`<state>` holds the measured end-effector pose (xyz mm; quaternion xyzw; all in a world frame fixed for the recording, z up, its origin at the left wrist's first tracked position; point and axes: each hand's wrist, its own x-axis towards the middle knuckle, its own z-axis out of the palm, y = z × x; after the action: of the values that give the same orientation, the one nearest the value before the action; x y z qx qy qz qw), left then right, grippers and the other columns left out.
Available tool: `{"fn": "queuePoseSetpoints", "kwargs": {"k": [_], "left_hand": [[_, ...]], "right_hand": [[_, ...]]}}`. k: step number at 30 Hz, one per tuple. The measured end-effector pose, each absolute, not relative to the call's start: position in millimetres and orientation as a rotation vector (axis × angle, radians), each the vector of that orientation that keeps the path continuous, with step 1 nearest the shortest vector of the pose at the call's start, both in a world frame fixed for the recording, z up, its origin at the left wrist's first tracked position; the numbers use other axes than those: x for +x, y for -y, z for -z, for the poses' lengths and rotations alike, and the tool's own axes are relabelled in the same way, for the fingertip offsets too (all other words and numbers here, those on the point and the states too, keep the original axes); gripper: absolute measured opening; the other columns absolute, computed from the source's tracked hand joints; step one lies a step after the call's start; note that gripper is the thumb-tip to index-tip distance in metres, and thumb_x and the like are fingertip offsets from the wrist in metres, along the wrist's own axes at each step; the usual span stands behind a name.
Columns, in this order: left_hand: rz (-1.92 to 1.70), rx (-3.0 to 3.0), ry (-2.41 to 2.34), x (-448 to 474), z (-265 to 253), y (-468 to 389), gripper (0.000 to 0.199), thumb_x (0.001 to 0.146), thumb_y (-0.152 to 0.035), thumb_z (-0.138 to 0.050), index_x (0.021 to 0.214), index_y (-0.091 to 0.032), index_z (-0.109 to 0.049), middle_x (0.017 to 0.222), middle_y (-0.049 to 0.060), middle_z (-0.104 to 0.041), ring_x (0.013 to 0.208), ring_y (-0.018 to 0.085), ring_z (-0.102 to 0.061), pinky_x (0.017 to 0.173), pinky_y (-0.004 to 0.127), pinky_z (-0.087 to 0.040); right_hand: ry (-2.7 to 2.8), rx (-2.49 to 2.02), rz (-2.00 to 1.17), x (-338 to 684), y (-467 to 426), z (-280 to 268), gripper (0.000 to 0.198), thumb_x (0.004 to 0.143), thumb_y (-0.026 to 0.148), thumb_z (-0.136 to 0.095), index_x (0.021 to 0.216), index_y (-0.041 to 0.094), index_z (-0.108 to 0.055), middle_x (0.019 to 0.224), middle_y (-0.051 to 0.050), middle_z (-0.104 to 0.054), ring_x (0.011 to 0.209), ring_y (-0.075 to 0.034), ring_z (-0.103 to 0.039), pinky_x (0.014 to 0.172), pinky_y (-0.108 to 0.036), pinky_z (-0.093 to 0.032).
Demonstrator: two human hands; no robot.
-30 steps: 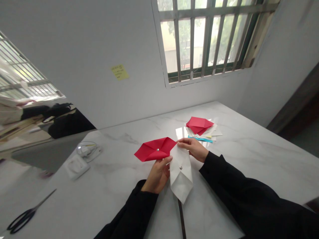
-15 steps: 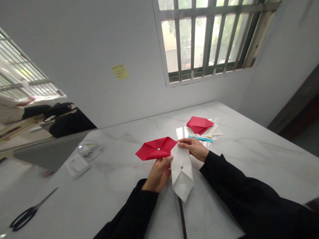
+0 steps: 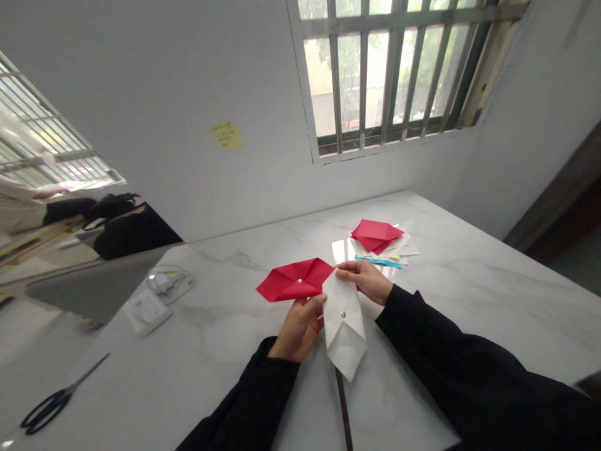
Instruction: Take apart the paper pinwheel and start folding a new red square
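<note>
Red paper (image 3: 286, 285) and white paper (image 3: 346, 347) are creased, pointed, metal-studded. Left hand (image 3: 300, 327) pinches the white paper's left edge; right hand (image 3: 369, 280) pinches its top.

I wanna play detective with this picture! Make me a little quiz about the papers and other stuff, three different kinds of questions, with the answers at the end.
1. True or false: the scissors are lying on the table with nobody touching them.

2. Pick one. The right hand pinches the top of a folded paper that has a dark stick poking out below it. What colour is that paper?
A) blue
B) yellow
C) white

3. Fill in the blank: the yellow note is stuck on the ____.

Key:
1. True
2. C
3. wall
</note>
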<state>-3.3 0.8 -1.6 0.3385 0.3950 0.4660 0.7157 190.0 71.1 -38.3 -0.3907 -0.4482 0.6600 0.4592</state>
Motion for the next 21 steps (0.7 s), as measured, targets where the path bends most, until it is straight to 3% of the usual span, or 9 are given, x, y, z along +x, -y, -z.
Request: {"fn": "queuePoseSetpoints", "kwargs": {"k": [13,18,21], "left_hand": [[-1.025,0.723,-0.873,-4.0,4.8,-2.8,0.05,0.076,-0.027,-0.09,0.12,-0.019,-0.068,0.123,0.012,-0.076,0.109,0.03,-0.075,0.088,0.039,-0.062],[-1.033,0.725,-0.902,-6.0,8.2,-5.5,0.035,0.073,-0.025,-0.09,0.1,-0.017,-0.07,0.112,0.012,-0.078,0.108,0.029,-0.075,0.088,0.037,-0.061],[-1.034,0.734,-0.907,-6.7,10.2,-6.6,0.034,0.074,-0.029,-0.091,0.098,-0.016,-0.072,0.111,0.013,-0.078,0.111,0.03,-0.074,0.089,0.037,-0.06]], "right_hand": [[1.122,-0.986,-1.588,187.1,-71.1,40.2,0.052,0.067,0.056,-0.092,0.1,0.017,-0.078,0.09,-0.005,-0.078,0.076,-0.018,-0.068,0.066,-0.029,-0.048],[1.138,-0.971,-1.511,185.8,-70.8,39.8,0.046,0.069,0.053,-0.091,0.097,0.018,-0.079,0.091,-0.004,-0.079,0.082,-0.019,-0.07,0.079,-0.032,-0.054],[1.133,-0.978,-1.485,185.5,-70.5,38.8,0.045,0.069,0.052,-0.091,0.097,0.018,-0.079,0.091,-0.004,-0.08,0.083,-0.019,-0.07,0.084,-0.034,-0.055]]}}
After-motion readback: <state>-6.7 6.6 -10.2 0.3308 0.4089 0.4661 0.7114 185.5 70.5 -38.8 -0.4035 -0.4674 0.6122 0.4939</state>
